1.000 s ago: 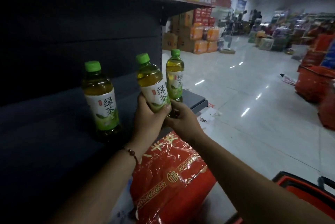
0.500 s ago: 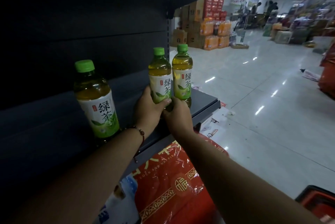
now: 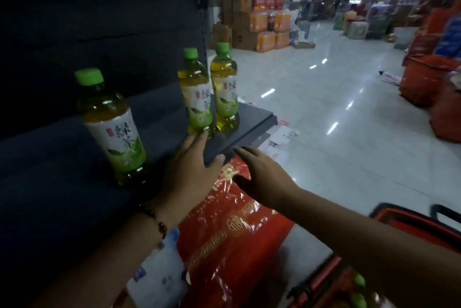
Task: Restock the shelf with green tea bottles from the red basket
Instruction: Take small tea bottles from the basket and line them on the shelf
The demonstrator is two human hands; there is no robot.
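Three green tea bottles stand upright on the dark shelf (image 3: 249, 123). One bottle (image 3: 112, 128) is near me on the left; two more, bottle (image 3: 197, 93) and bottle (image 3: 225, 88), stand side by side at the shelf's right end. My left hand (image 3: 192, 165) is open, fingers straight, just below the middle bottle over the shelf edge, holding nothing. My right hand (image 3: 262, 175) is open too, hovering in front of the shelf edge. The red basket (image 3: 404, 227) sits at the lower right, green caps (image 3: 359, 282) showing inside.
A red foil-wrapped package (image 3: 232, 232) and a white pack (image 3: 159, 280) lie below the shelf. Cardboard boxes and orange drink packs (image 3: 269, 30) are stacked down the aisle. Red bags (image 3: 429, 80) stand at the right on the glossy floor.
Both hands set the middle bottle next to the right-end bottle, then let go and drew back toward me. The view has tilted down, showing more of the basket.
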